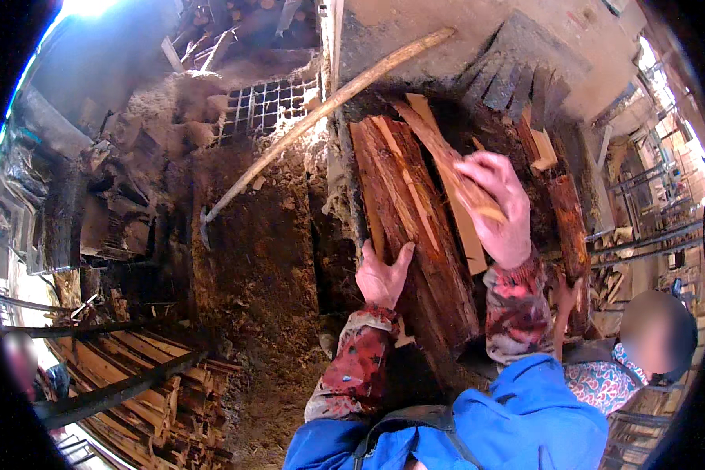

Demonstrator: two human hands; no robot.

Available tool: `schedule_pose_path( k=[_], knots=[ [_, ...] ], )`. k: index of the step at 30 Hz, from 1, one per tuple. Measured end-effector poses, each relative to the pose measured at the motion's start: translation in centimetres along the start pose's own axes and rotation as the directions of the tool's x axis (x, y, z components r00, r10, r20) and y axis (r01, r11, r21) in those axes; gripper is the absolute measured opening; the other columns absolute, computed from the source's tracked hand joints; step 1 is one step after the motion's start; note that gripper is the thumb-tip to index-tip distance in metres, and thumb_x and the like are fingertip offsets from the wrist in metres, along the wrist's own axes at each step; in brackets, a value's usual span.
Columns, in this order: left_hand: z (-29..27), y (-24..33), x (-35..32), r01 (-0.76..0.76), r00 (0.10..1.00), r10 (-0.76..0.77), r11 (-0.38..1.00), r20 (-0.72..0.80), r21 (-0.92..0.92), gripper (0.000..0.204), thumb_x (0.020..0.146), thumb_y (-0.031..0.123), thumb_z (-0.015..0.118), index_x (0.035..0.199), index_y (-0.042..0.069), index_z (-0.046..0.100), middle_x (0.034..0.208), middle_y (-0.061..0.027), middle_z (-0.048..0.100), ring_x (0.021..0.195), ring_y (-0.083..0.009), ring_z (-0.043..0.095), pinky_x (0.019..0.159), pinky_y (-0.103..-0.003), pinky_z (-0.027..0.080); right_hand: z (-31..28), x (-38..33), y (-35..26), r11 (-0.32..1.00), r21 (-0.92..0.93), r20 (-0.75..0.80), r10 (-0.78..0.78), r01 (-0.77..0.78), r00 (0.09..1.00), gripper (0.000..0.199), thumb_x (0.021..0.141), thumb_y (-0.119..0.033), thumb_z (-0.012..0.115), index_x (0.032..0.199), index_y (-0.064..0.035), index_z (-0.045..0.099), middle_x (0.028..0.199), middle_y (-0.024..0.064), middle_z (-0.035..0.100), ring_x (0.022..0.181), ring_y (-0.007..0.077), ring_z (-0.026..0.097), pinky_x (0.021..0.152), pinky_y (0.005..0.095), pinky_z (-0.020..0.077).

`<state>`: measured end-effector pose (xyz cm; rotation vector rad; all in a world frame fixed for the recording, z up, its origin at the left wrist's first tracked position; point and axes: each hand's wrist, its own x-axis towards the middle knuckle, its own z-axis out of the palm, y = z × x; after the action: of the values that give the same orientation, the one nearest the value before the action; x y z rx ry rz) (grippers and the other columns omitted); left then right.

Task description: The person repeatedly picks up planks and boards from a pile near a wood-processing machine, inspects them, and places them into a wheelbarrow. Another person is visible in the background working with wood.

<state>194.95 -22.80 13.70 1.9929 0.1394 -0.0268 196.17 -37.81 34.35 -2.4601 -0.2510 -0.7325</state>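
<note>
Probably the strip of wood (439,145) is fairly light and stiff, with rough bark that should grip well but may flake or leave splinters; the best hold looks to be across both edges, some way in from the ragged end. It lies slantwise above a pale board (468,235), just right of the reddish slabs (407,196), which look heavier and call for two hands. The right hand (500,205) is curled over the strip's near end, while the left hand (381,276) is spread, thumb apart from fingers, against the slabs. What carries the slabs is mostly hidden; left of them the dark brown floor (251,298) looks littered with crumbs of bark. A long pole (329,106) slants past a metal grid (270,106), sawn boards (125,376) are stacked at lower left, and a co-worker (603,382) is at the right.
</note>
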Motion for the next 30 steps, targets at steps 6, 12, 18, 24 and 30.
schedule_pose_path(
  k=[6,12,18,24,30],
  knots=[
    [0.3,0.3,-0.1,0.003,1.000,-0.003,1.000,-0.004,-0.030,0.090,0.072,0.058,0.077,0.128,-0.008,0.051,0.101,-0.0261,0.069,0.096,-0.0404,0.067,0.081,-0.044,0.054,-0.9,-13.3,4.5,0.975,0.011,0.141,0.217,-0.221,0.966,0.062,0.072,0.006,0.067,0.132,-0.0086,0.059,0.126,0.0127,0.051,0.108,0.0268,0.057,0.096,0.0341,0.0467],
    [0.4,0.1,-0.1,-0.035,0.999,0.032,0.992,-0.020,-0.124,0.076,0.073,0.052,0.080,0.118,-0.004,0.057,0.098,-0.0231,0.070,0.093,-0.0381,0.069,0.079,-0.043,0.054,-2.9,-18.8,5.1,0.919,-0.192,0.285,0.387,-0.344,0.877,0.067,0.072,0.010,0.063,0.136,-0.0091,0.054,0.131,0.0160,0.049,0.119,0.0355,0.051,0.100,0.0401,0.0448],
    [0.0,1.1,-0.3,0.006,1.000,-0.006,0.998,0.004,-0.066,0.068,0.077,0.040,0.082,0.115,-0.010,0.058,0.104,-0.0182,0.071,0.094,-0.0241,0.069,0.082,-0.034,0.053,-2.7,-20.9,9.9,0.885,-0.187,0.332,0.466,-0.427,0.820,0.050,0.085,-0.005,0.066,0.133,-0.0028,0.053,0.132,0.0200,0.049,0.116,0.0395,0.053,0.099,0.0418,0.0458],
    [1.1,-1.3,0.4,-0.029,1.000,0.030,0.978,-0.001,-0.205,0.064,0.078,0.035,0.083,0.117,-0.009,0.058,0.106,-0.0150,0.071,0.095,-0.0215,0.068,0.082,-0.035,0.053,2.3,-16.5,11.7,0.741,-0.272,0.249,0.670,-0.614,0.699,0.088,0.079,-0.037,0.078,0.145,0.0023,0.037,0.127,0.0265,0.053,0.118,0.0377,0.055,0.101,0.0414,0.0437],
    [1.6,-2.0,0.4,-0.063,0.997,0.057,0.986,-0.043,-0.157,0.066,0.077,0.038,0.082,0.116,-0.009,0.058,0.104,-0.0172,0.071,0.096,-0.0253,0.068,0.081,-0.037,0.053,2.1,-14.9,12.6,0.748,0.071,0.353,0.600,-0.660,0.718,0.097,0.075,-0.037,0.082,0.146,0.0067,0.032,0.135,0.0230,0.053,0.125,0.0277,0.053,0.105,0.0369,0.0410]
  ],
)
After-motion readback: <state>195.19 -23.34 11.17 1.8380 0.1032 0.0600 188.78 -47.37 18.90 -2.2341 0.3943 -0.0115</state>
